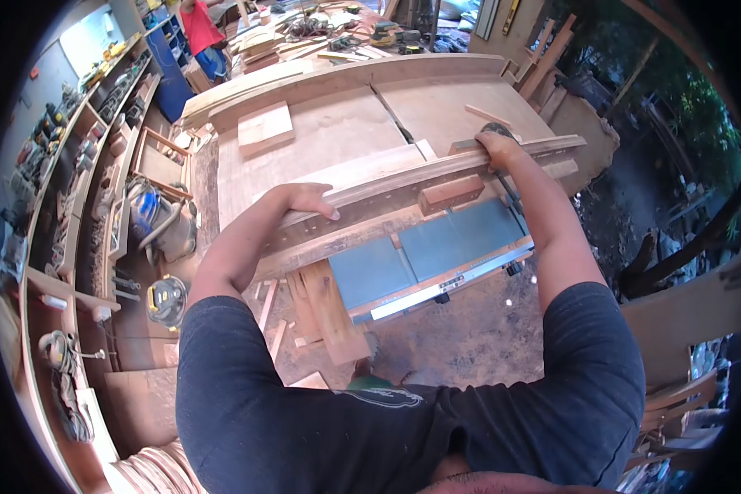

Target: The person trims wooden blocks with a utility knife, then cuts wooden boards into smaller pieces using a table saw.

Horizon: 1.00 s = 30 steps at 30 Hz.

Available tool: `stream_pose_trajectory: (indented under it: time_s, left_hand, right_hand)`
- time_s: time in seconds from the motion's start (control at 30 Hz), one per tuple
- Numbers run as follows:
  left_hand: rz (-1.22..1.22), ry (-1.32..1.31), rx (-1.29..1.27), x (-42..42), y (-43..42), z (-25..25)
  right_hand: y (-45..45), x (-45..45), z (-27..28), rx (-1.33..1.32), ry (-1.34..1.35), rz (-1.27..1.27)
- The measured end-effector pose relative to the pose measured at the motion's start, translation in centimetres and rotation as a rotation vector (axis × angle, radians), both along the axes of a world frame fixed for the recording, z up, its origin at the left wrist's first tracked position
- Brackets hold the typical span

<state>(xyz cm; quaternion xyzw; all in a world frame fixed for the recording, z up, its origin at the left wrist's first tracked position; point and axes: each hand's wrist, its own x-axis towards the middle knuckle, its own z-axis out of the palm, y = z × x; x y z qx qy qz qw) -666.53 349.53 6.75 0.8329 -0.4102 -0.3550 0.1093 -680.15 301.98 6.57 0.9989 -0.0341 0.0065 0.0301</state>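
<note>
A plywood crosscut sled lies over a table saw, a dark slot running across its base. My left hand grips the sled's near wooden fence, its thumb on my side and its fingers partly hidden. Farther right, my right hand is closed over the top of the same fence, beside a dark rounded piece that I cannot make out. A small wood block sits by that hand. Along the fence's far side rests a pale board. A reddish wood block juts from the near side.
A thick pale block and a thin stick lie on the sled. Planks stand left of the saw. Tool shelves and a shop vacuum line the left. A person in red stands at the back.
</note>
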Motion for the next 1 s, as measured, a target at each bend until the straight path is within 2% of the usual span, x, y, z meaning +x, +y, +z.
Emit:
stream_pose_trajectory:
  time_s: [0.17,0.53,0.73,0.8,0.87,0.93,0.97,1.0]
  left_hand:
    - [-0.007,0.003,0.013,0.4,0.0,-0.7]
    - [0.033,0.054,0.067,-2.2,0.1,2.9]
    - [0.028,0.083,0.073,-2.7,0.2,4.1]
    - [0.028,0.089,0.043,-2.8,0.8,3.3]
    - [0.028,0.093,0.013,-2.1,1.1,2.8]
    - [0.088,0.231,-0.014,-1.0,1.5,2.2]
    - [0.078,0.231,-0.006,-0.5,2.0,1.6]
    - [0.197,0.161,-0.095,0.3,2.5,0.7]
  right_hand:
    - [-0.3,0.1,1.1,0.014,0.035,0.032]
    - [-0.1,0.0,4.8,0.069,0.103,0.042]
    - [-2.3,1.6,4.6,0.110,0.083,0.175]
    - [-2.6,3.3,5.0,0.640,0.158,0.122]
    - [2.5,4.7,6.5,0.688,0.034,0.052]
    - [5.1,10.0,2.5,0.441,0.196,-0.144]
    - [7.6,11.2,2.2,0.283,0.343,-0.224]
    - [9.4,12.5,2.4,0.120,0.481,-0.301]
